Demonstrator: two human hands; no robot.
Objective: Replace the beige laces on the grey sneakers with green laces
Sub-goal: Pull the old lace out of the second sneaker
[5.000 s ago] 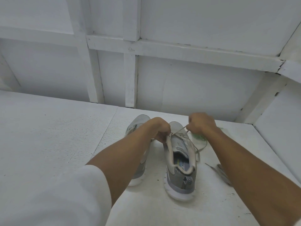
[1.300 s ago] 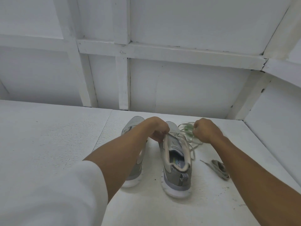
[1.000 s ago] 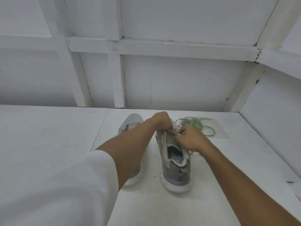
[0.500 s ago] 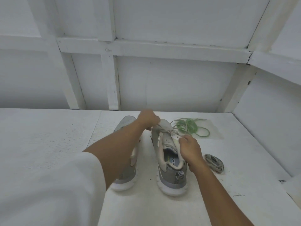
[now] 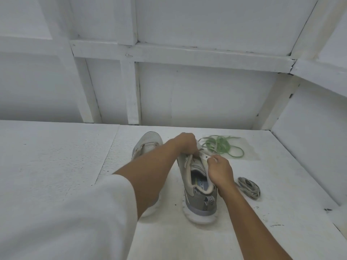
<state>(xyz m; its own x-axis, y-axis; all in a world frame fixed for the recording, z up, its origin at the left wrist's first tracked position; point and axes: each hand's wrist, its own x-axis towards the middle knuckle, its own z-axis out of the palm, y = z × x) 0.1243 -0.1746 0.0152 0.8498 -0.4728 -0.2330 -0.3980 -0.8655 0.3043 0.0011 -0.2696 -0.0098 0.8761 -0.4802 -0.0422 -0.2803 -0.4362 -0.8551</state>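
Two grey sneakers stand side by side on the white surface, heels toward me. On the right sneaker (image 5: pixel 199 199) my left hand (image 5: pixel 185 143) is closed over the front of the tongue area. My right hand (image 5: pixel 219 170) pinches the sneaker's right eyelet flap near the collar. The left sneaker (image 5: pixel 148 144) is partly hidden behind my left forearm. A loose tangle of green laces (image 5: pixel 220 145) lies just beyond the right sneaker. A bundled beige lace (image 5: pixel 248 187) lies on the surface to the right of the right sneaker.
The white surface (image 5: pixel 56 156) ends at white panelled walls behind and on the right. A clear plastic sheet (image 5: pixel 249 151) lies under the green laces. My white sleeve (image 5: pixel 65 222) fills the lower left.
My right hand has come in from the right and now grips the right sneaker's eyelet flap. The beige lace it was pulling five seconds ago no longer runs from the sneaker. The view shifted.
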